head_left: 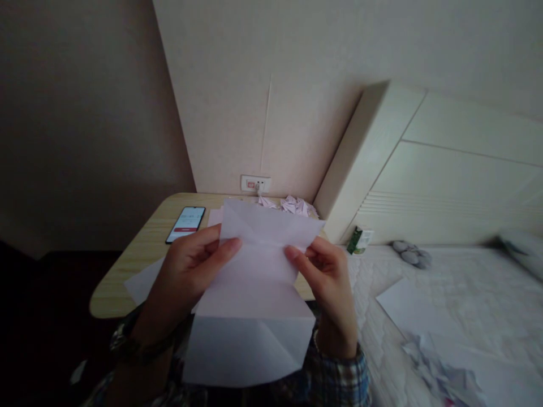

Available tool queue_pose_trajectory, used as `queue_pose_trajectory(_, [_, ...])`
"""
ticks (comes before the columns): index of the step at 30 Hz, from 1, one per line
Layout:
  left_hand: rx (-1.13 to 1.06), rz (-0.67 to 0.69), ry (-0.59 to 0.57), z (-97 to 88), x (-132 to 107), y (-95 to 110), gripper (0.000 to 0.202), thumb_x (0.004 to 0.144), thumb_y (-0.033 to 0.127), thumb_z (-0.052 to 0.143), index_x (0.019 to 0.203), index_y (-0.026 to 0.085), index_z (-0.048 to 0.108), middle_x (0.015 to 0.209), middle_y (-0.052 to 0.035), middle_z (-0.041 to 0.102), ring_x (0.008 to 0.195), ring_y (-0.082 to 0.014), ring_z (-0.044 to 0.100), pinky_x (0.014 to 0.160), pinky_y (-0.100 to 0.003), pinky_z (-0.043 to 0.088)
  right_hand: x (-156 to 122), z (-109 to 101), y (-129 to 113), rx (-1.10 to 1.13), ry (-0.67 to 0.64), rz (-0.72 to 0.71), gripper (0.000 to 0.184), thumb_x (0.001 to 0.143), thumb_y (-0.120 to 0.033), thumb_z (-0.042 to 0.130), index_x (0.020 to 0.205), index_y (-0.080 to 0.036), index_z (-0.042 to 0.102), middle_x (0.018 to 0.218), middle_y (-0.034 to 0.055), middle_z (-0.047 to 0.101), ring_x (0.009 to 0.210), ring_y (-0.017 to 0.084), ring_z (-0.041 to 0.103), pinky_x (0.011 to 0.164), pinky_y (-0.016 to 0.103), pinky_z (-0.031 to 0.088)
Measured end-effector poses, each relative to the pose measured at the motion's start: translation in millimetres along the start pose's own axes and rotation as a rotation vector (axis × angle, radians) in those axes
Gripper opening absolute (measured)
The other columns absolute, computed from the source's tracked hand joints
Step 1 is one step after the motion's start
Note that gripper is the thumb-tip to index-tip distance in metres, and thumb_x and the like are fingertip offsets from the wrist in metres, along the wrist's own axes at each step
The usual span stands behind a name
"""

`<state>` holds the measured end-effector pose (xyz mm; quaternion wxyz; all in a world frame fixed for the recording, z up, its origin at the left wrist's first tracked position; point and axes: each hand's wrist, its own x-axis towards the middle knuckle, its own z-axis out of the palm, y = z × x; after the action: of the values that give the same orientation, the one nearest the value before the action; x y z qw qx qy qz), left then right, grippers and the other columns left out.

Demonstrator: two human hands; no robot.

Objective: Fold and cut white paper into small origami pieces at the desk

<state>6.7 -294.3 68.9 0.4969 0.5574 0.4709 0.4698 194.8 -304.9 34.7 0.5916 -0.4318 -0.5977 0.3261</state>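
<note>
A white sheet of paper [252, 288] shows creases across and diagonally, its lower part bent at a crossways fold. The left grip [190, 263] and right grip [327, 264] pinch its opposite side edges, thumbs on the near face, fingers curled behind. The paper spans between them, rising past the thumbs and hanging well below, with the table [113, 285] beyond.
</note>
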Motion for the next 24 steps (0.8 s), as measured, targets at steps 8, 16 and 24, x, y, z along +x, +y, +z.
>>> queue_pose_trajectory(8, [-0.063, -0.031, -0.063, -0.7, 4, -4, 0.031, 0.07, 0.027, 0.078, 0.098, 0.02, 0.066, 0.073, 0.0017, 0.074, 0.061, -0.0145, 0.066, 0.051, -0.018, 0.048, 3, 2, -5, 0.101, 0.032, 0.077, 0.023, 0.082, -0.03, 0.072, 0.104, -0.025, 0.07, 0.073, -0.0015, 0.073, 0.06, 0.015, 0.066, 0.049, 0.022, 0.05])
queue_pose_trajectory(16, [0.05, 0.008, -0.264, -6.5, 16, -16, 0.02, 0.073, 0.034, 0.074, 0.088, 0.02, 0.074, 0.083, -0.0042, 0.079, 0.072, -0.0233, 0.072, 0.055, -0.027, 0.055, 1, 1, 2, 0.012, 0.165, -0.046, 0.013, 0.086, -0.029, 0.069, 0.099, -0.025, 0.069, 0.089, 0.0013, 0.077, 0.079, 0.019, 0.071, 0.066, 0.028, 0.057])
queue_pose_trajectory(24, [0.105, 0.013, -0.218, -5.2, 15, -19, 0.02, 0.076, 0.038, 0.071, 0.079, 0.018, 0.072, 0.068, -0.0012, 0.071, 0.059, -0.0175, 0.062, 0.048, -0.022, 0.047, 3, 3, 4, 0.076, 0.16, -0.049, 0.029, 0.084, -0.024, 0.071, 0.111, -0.028, 0.061, 0.101, 0.0018, 0.077, 0.085, 0.018, 0.073, 0.07, 0.027, 0.059])
